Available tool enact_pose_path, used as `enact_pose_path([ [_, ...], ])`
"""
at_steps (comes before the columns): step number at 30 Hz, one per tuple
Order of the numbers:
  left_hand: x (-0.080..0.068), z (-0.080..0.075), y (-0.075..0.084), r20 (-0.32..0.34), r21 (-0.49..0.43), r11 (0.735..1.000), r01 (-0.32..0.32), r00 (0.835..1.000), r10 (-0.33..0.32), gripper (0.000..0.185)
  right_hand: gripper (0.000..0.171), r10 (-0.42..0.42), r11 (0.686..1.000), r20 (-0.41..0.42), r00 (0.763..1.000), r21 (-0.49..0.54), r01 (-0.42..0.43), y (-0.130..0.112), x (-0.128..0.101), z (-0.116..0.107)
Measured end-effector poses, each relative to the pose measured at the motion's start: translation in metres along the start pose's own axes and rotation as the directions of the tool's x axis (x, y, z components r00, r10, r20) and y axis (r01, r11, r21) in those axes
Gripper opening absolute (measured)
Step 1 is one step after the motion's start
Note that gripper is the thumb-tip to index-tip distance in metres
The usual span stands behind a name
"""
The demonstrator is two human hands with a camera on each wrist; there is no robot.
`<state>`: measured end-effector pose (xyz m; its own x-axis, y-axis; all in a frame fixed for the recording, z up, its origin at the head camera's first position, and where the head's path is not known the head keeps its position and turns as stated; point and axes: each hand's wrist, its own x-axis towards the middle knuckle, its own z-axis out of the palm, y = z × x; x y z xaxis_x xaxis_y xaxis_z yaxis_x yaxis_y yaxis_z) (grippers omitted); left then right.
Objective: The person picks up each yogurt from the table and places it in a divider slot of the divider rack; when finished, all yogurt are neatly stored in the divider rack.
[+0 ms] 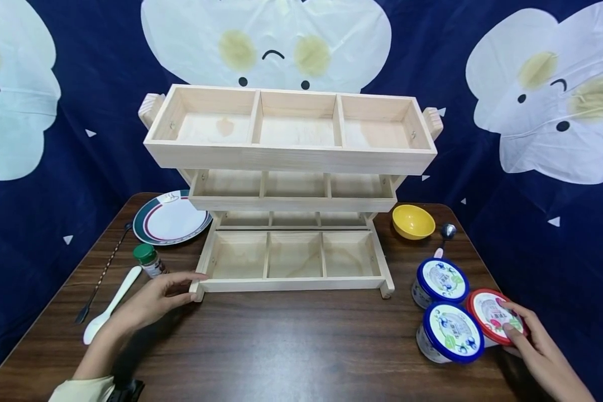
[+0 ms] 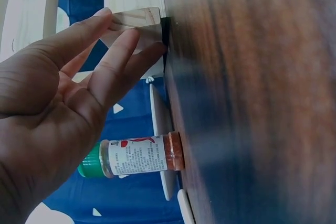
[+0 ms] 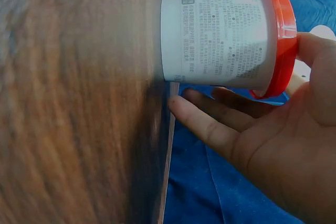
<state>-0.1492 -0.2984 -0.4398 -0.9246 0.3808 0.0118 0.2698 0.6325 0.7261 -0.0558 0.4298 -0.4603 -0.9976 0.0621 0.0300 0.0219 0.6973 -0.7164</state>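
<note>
Fingers of the right hand (image 1: 537, 346) rest on the red lid of a red-lidded tub (image 1: 494, 316), thumb over the lid's near edge; in the right wrist view the thumb lies against the lid rim of the tub (image 3: 220, 35) while the other fingers (image 3: 210, 124) stretch out beside its wall, so the grip is loose, touching and not clenched. That tub stands at the counter's (image 1: 291, 340) right front corner, touching or just beside two blue-lidded tubs (image 1: 439, 282) (image 1: 452, 332) to its left.

The left hand (image 1: 153, 301) lies flat and released, its straight fingertips against the front left corner of a wooden tiered rack (image 1: 291, 167); the left wrist view shows the extended fingers (image 2: 113, 61) meeting the pale wood.

Just beside this hand, toward the counter's left edge, lie a white spoon (image 1: 111, 304) and a long thin bar spoon (image 1: 100, 276). A spice jar with a green cap (image 1: 149, 260) stands upright between hand and a green-rimmed plate (image 1: 171, 219). Right of the rack sit a yellow bowl (image 1: 413, 221) and a metal spoon (image 1: 446, 233). The rack's three tiers each have three compartments. A dark blue cloth with white cartoon shapes (image 1: 548, 95) hangs behind.
</note>
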Motion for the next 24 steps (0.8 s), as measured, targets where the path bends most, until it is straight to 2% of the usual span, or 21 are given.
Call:
enact_pose_path([
  [14,-0.001,-0.001,0.002,0.023,-0.056,0.998,0.027,0.999,-0.026,0.039,0.048,0.081,0.985,0.075,0.994,0.147,-0.092,0.006,0.003,0.001],
  [20,0.0,-0.001,0.002,0.027,-0.054,0.998,0.021,0.999,-0.02,0.039,0.047,0.057,0.987,0.057,0.997,0.145,-0.064,0.01,0.002,0.002],
  [24,-0.001,-0.002,0.001,0.027,-0.065,0.998,0.019,0.999,-0.018,0.039,0.044,0.026,0.993,0.012,1.0,0.116,-0.027,0.008,0.001,0.002],
])
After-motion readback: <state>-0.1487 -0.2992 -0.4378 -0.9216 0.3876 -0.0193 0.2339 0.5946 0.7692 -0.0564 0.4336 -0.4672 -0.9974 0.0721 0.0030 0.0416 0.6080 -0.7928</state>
